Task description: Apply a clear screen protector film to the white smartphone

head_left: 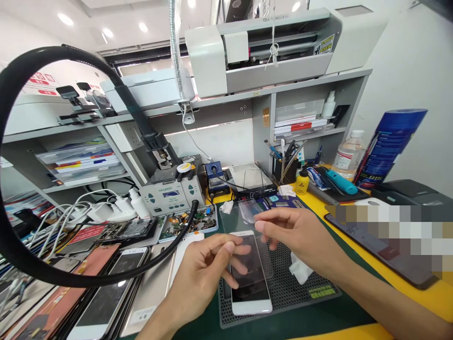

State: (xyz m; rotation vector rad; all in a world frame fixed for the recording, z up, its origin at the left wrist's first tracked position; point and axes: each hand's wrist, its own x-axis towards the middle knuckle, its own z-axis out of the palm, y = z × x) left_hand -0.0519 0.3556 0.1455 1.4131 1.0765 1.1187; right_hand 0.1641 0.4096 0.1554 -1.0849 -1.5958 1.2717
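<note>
A white-framed smartphone [252,293] with a dark screen lies face up on a black perforated mat [290,288]. Just above its upper half, a clear thin film [264,259] spans the space between my hands. My left hand [208,269] pinches the film's left side with thumb and forefinger; its other fingers look hazy through the plastic. My right hand [300,233] has thumb and forefinger closed together at the film's upper right. A crumpled white wipe [300,268] lies under my right forearm. Behind the hands is a small clear plastic piece [249,210].
Several phones [109,293] lie at left, near a tray of small electronic parts [212,219] and a grey soldering station [171,193]. A black hose [71,282] loops across the left. A yellow bottle [302,183] and a large phone [375,245] are at right.
</note>
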